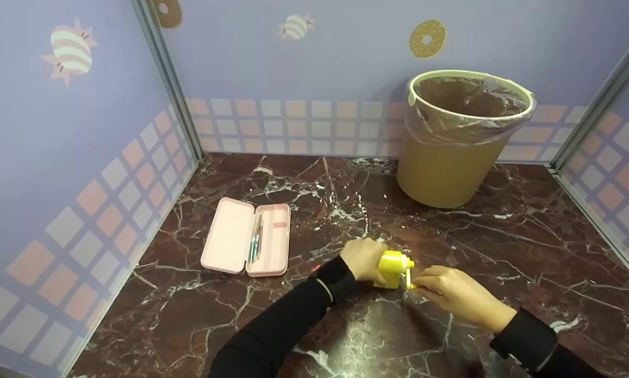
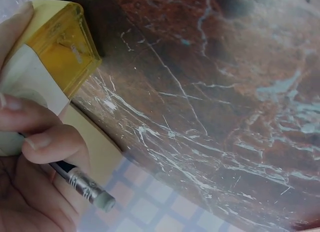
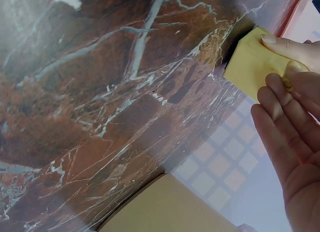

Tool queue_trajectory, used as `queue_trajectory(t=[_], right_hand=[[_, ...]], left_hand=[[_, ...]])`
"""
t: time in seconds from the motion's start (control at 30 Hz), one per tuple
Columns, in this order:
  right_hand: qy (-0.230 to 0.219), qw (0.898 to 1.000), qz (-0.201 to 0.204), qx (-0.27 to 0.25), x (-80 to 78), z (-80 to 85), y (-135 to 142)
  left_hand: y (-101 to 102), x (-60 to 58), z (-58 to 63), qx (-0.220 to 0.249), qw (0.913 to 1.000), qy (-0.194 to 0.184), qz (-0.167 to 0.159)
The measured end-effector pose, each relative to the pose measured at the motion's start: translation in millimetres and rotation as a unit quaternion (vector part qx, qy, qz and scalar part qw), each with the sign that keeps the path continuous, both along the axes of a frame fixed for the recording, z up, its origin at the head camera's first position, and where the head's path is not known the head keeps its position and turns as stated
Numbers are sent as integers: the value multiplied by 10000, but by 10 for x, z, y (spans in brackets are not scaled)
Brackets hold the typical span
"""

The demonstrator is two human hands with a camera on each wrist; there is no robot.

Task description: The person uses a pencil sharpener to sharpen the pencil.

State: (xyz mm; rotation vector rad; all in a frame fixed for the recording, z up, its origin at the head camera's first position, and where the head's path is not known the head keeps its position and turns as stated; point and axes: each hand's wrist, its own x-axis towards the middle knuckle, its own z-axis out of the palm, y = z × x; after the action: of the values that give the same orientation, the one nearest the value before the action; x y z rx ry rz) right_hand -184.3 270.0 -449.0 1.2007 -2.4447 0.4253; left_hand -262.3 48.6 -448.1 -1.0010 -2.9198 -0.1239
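Observation:
A yellow hand-crank pencil sharpener (image 1: 395, 262) is at the front middle of the table. My left hand (image 1: 363, 259) grips its body from the left. In the left wrist view, the curled fingers also hold a pencil (image 2: 85, 187), its metal band and grey eraser end sticking out; its other end is hidden. The sharpener's see-through yellow drawer (image 2: 70, 52) faces down toward the table. On the other side, my right hand (image 1: 453, 291) pinches the small crank handle (image 1: 409, 279) between thumb and forefinger. The right wrist view shows its remaining fingers (image 3: 280, 137) extended.
To the left lies an unfolded pink pencil case (image 1: 284, 265), with several slim pens or brushes (image 1: 257, 239) inside. A tan trash bin (image 1: 446, 173) lined with a plastic bag stands at the back right. Patterned panels (image 1: 320, 58) enclose the marbled table (image 1: 178, 315).

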Motion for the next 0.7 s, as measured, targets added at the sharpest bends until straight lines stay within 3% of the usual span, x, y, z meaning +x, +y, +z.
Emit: queue_trajectory(t=[0.2, 0.47, 0.7], right_hand=[[78, 9999, 2, -151, 27, 112, 47], [363, 9989, -187, -209, -79, 229, 80], [317, 9989, -343, -47, -167, 291, 94]], left_hand=[[35, 17, -27, -116, 9998, 108, -132], [37, -13, -11, -101, 9994, 126, -313], [13, -19, -16, -126, 9992, 143, -341]])
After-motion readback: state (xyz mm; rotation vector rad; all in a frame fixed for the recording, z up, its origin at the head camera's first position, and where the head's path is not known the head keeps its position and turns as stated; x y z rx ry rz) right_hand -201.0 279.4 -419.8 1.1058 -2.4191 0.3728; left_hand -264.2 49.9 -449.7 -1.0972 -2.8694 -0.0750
